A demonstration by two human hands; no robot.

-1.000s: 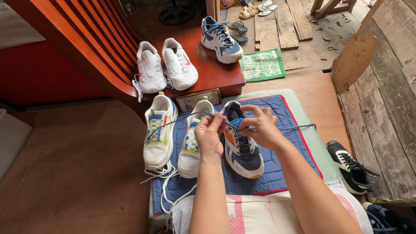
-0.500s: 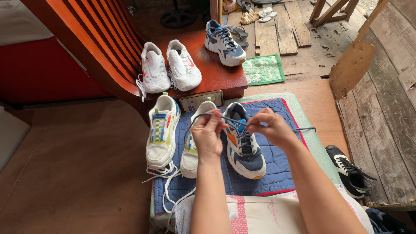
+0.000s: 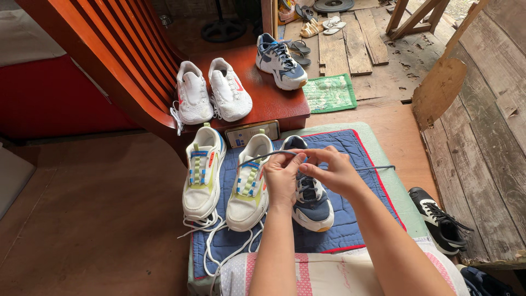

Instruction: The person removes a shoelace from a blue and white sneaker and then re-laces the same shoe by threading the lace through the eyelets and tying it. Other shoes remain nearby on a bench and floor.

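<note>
On the blue quilted mat [image 3: 350, 230], left to right: two white sneakers with yellow-green tongues [image 3: 204, 174], white laces loose; navy-and-white sneaker [image 3: 312, 198] centre, partly laced. Left hand [image 3: 282, 180] and right hand [image 3: 333, 171] meet above it, fingers pinching its grey lace [image 3: 262, 157], forearms reaching in from near edge.

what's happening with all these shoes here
A person is working on the laces of a navy and grey sneaker that sits on a blue quilted mat. The left hand and right hand meet above the shoe, pinching a dark lace that trails off to the right. Beside it lie two white sneakers with green and blue tongues, their white laces loose. More sneakers rest on the red wooden platform beyond.
</note>
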